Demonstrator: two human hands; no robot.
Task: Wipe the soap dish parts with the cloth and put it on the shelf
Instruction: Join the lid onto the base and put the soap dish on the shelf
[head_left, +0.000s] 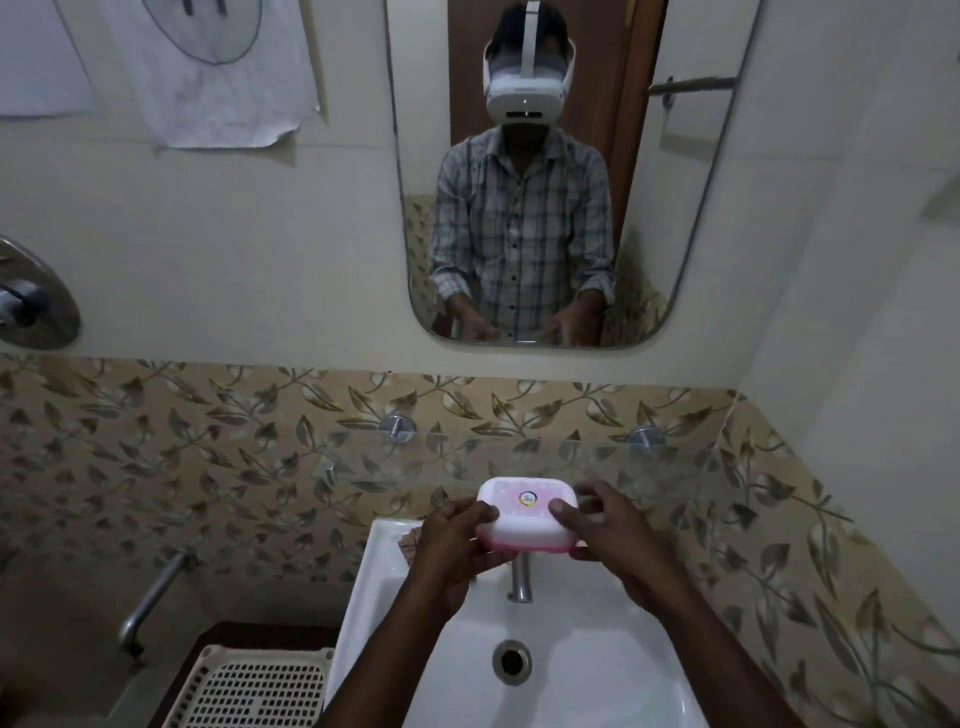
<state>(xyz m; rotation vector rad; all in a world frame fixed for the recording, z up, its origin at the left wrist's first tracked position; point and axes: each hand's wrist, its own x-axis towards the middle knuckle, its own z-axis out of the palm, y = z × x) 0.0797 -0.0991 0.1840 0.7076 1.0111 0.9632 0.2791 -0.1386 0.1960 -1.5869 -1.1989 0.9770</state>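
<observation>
You hold the soap dish (525, 514) with both hands above the sink (561, 670), just in front of the glass shelf (649, 462). Your left hand (457, 540) clamps its left end and your right hand (608, 530) clamps its right end, with the fingers (563, 508) closed on the lid and the sides. I think you hold it at both ends to keep it level, so that the lid stays on the pink base. The lid with the round label faces up. The long axis of the dish goes from left to right, nearly parallel to the shelf edge. The tap (521, 577) is directly under the dish. No cloth is visible, so the wiping seems done and only the placing remains.
</observation>
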